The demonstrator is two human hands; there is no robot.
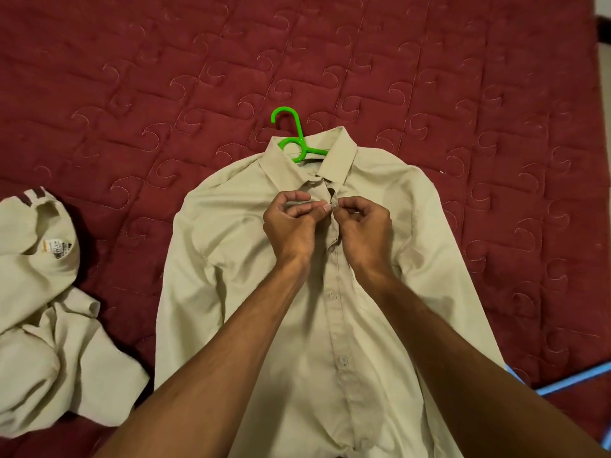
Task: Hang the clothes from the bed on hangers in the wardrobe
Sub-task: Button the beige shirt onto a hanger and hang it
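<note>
Seen from the head camera, a pale long-sleeved shirt [231,233] is laid flat, front up, in the centre of the frame on a maroon quilted bedspread [463,77]. A green hanger [291,133] is already threaded inside it, and its hook is seen poking out above the collar [340,153] in the upper middle of the frame. The upper part of the placket, just below the collar, is pinched from both sides: the left hand [291,223] and the right hand [362,226] are curled, with the fingertips [325,208] pressed together on the cloth edge where a button appears to be being fastened. Lower buttons [344,360] are seen closed down the front. The task is judged to be at an early to middle stage, since the shirt is fitted to its hanger but not yet carried off. A second pale garment [39,292] is left crumpled at the left edge of the frame, without a hanger. A blue strip [575,380] at the lower right cannot be identified. No wardrobe is shown.
</note>
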